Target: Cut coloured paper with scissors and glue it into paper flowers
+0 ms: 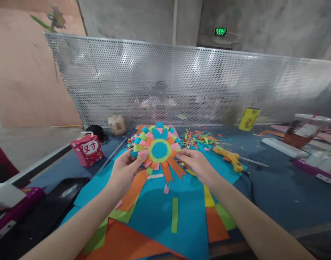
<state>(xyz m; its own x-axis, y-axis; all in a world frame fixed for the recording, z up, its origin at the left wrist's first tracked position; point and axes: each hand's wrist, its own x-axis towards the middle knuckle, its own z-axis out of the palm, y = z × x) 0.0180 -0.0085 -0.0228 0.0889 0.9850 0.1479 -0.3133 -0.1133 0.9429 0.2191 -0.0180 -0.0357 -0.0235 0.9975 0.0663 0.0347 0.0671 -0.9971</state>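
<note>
Rosette [160, 150] of colored paper, pinched at both edges by closed fingers of left [129, 164] and right [194, 162] hands.

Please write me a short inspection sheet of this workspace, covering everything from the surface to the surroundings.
Surface: dark blue tabletop, partly covered by turquoise paper.
Job's things: layered paper rosette, held up; glue gun lying to the right.
Clutter: paper scraps behind; pink drink box left; lidded cup far right.
Hands: left hand and right hand pinch opposite sides of the rosette.
Cables: black cord from the glue gun; its far end is not visible.
Surroundings: perforated metal screen; lit exit sign.
</note>
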